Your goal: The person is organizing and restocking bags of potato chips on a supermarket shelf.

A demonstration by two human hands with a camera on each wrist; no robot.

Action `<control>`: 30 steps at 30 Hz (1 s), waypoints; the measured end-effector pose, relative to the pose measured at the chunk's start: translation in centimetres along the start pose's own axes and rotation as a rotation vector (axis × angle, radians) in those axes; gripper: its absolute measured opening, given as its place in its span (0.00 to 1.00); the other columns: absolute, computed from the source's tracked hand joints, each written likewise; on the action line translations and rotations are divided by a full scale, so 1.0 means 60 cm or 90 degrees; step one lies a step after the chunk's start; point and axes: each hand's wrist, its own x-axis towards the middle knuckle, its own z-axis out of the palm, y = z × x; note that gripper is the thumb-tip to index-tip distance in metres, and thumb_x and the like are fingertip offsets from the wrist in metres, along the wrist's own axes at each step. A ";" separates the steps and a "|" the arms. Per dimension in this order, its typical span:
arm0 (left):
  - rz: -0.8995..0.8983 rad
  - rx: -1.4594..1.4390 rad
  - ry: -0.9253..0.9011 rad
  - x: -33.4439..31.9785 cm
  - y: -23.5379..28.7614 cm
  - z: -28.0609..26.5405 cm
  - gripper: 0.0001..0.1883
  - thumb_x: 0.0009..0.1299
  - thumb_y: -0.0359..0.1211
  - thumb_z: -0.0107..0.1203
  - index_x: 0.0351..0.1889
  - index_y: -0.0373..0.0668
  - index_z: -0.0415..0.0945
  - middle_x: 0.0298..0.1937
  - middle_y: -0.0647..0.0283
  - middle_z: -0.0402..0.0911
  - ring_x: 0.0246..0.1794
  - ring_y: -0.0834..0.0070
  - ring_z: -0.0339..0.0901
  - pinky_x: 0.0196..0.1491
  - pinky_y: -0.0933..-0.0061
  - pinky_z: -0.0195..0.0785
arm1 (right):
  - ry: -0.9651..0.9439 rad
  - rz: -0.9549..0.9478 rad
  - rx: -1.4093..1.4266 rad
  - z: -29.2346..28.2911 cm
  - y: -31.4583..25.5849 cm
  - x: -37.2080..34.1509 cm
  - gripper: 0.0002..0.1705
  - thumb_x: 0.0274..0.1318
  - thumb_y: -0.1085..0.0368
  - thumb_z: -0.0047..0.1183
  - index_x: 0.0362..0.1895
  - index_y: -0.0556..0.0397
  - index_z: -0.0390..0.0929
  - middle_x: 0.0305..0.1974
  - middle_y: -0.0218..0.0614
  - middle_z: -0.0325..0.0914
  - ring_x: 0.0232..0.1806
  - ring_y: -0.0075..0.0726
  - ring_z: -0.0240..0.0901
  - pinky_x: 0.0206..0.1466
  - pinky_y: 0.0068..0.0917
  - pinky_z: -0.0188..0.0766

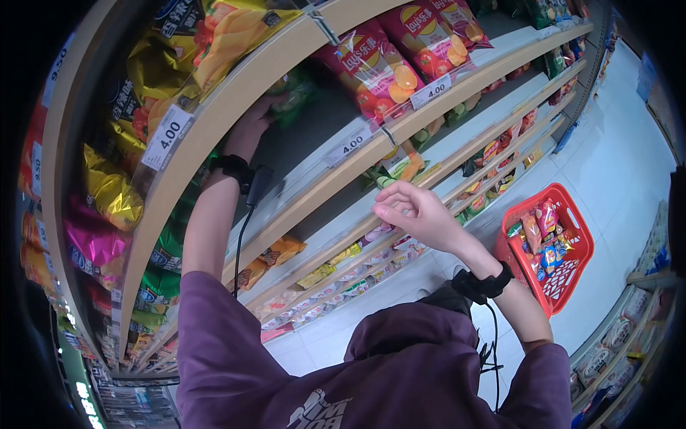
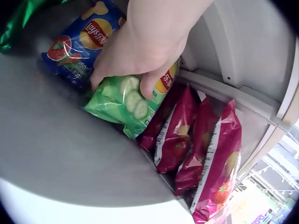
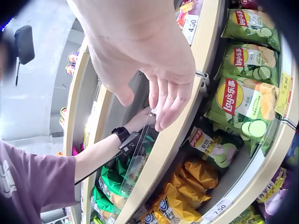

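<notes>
Reaching deep into the shelf, my left hand [image 1: 257,118] grips a green bag of cucumber chips [image 2: 126,100], thumb on its near face in the left wrist view. A blue bag of chips [image 2: 77,44] lies beside that hand, further along the shelf. On the other side stand several magenta tomato chip bags [image 2: 212,163], upright in a row. My right hand [image 1: 423,218] hangs in front of the shelf edge, fingers loosely bent and holding nothing. In the right wrist view its thumb is apart from the fingers.
A red shopping basket [image 1: 509,254] with several snack packs sits on the floor to the right. Wooden shelf edges [image 1: 357,161] with price tags [image 1: 431,91] run between the hands. More chip bags, including gold ones [image 1: 114,193], fill the shelves at left.
</notes>
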 end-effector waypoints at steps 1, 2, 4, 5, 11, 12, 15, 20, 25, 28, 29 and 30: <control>-0.003 0.003 0.006 0.004 -0.004 0.000 0.27 0.60 0.27 0.67 0.57 0.42 0.68 0.53 0.61 0.76 0.53 0.69 0.76 0.55 0.67 0.72 | 0.001 0.017 -0.010 -0.005 0.003 -0.005 0.18 0.62 0.59 0.57 0.48 0.59 0.74 0.38 0.30 0.79 0.34 0.13 0.72 0.38 0.15 0.69; -0.004 0.005 0.011 0.006 -0.005 0.002 0.27 0.60 0.27 0.67 0.57 0.42 0.68 0.53 0.62 0.76 0.53 0.69 0.76 0.55 0.67 0.72 | 0.012 0.031 -0.010 -0.008 0.007 -0.009 0.16 0.62 0.59 0.57 0.48 0.57 0.74 0.37 0.28 0.79 0.32 0.10 0.70 0.35 0.14 0.66; -0.002 0.010 0.020 0.010 -0.011 0.005 0.27 0.60 0.27 0.66 0.57 0.42 0.69 0.53 0.62 0.76 0.53 0.69 0.76 0.55 0.67 0.72 | 0.008 0.062 -0.011 -0.018 0.009 -0.017 0.15 0.62 0.60 0.57 0.48 0.55 0.74 0.37 0.27 0.79 0.31 0.10 0.68 0.33 0.14 0.65; 0.000 0.012 0.023 0.013 -0.012 0.006 0.27 0.60 0.27 0.66 0.57 0.42 0.69 0.53 0.62 0.76 0.53 0.69 0.76 0.55 0.67 0.72 | 0.004 0.075 -0.013 -0.023 0.010 -0.018 0.14 0.62 0.61 0.57 0.48 0.54 0.74 0.37 0.27 0.79 0.30 0.09 0.68 0.32 0.14 0.64; 0.015 0.021 0.044 0.043 -0.009 0.014 0.26 0.60 0.27 0.66 0.57 0.42 0.69 0.53 0.62 0.76 0.53 0.69 0.75 0.56 0.68 0.70 | -0.016 0.086 -0.028 -0.033 0.038 -0.007 0.16 0.61 0.58 0.58 0.46 0.55 0.75 0.36 0.32 0.82 0.31 0.17 0.71 0.34 0.20 0.69; 0.017 0.022 0.046 0.048 -0.009 0.015 0.26 0.60 0.27 0.65 0.57 0.42 0.70 0.53 0.63 0.76 0.53 0.69 0.75 0.56 0.68 0.70 | -0.022 0.080 -0.023 -0.032 0.042 -0.005 0.14 0.61 0.61 0.57 0.46 0.54 0.75 0.37 0.30 0.81 0.31 0.16 0.70 0.34 0.18 0.68; 0.021 0.028 0.055 0.050 -0.011 0.010 0.25 0.61 0.27 0.65 0.57 0.42 0.70 0.53 0.63 0.76 0.54 0.70 0.75 0.56 0.69 0.69 | -0.030 0.055 -0.020 -0.026 0.058 0.003 0.12 0.61 0.63 0.57 0.47 0.53 0.75 0.38 0.29 0.79 0.33 0.16 0.70 0.36 0.18 0.68; 0.027 0.036 0.076 0.052 -0.015 0.006 0.25 0.61 0.28 0.65 0.56 0.42 0.70 0.53 0.63 0.76 0.54 0.70 0.75 0.56 0.69 0.68 | -0.028 0.051 -0.036 -0.023 0.077 0.010 0.19 0.59 0.54 0.59 0.46 0.55 0.76 0.36 0.36 0.81 0.33 0.25 0.72 0.39 0.24 0.70; 0.041 0.047 0.098 0.048 -0.015 0.004 0.24 0.61 0.28 0.64 0.56 0.42 0.71 0.53 0.64 0.76 0.54 0.70 0.74 0.57 0.70 0.67 | -0.031 0.072 -0.031 -0.019 0.081 0.010 0.19 0.58 0.55 0.59 0.47 0.55 0.76 0.38 0.37 0.81 0.34 0.26 0.74 0.39 0.25 0.71; 0.059 0.067 0.127 0.035 -0.012 0.012 0.24 0.61 0.28 0.64 0.56 0.42 0.71 0.53 0.64 0.77 0.54 0.71 0.74 0.57 0.71 0.67 | -0.035 0.086 -0.047 -0.014 0.075 0.011 0.19 0.58 0.56 0.59 0.47 0.56 0.76 0.39 0.37 0.81 0.36 0.25 0.76 0.40 0.25 0.72; 0.071 0.080 0.144 0.028 -0.009 0.018 0.24 0.61 0.28 0.63 0.56 0.41 0.71 0.53 0.64 0.77 0.54 0.71 0.74 0.57 0.71 0.67 | -0.038 0.092 -0.057 -0.010 0.072 0.011 0.19 0.58 0.57 0.59 0.47 0.56 0.76 0.39 0.37 0.81 0.36 0.25 0.76 0.40 0.25 0.72; 0.086 0.098 0.165 0.023 -0.003 0.030 0.24 0.61 0.28 0.63 0.56 0.41 0.71 0.53 0.64 0.77 0.54 0.71 0.74 0.57 0.71 0.66 | -0.045 0.095 -0.048 -0.006 0.070 0.012 0.18 0.58 0.58 0.59 0.47 0.56 0.76 0.39 0.37 0.81 0.36 0.24 0.77 0.40 0.24 0.72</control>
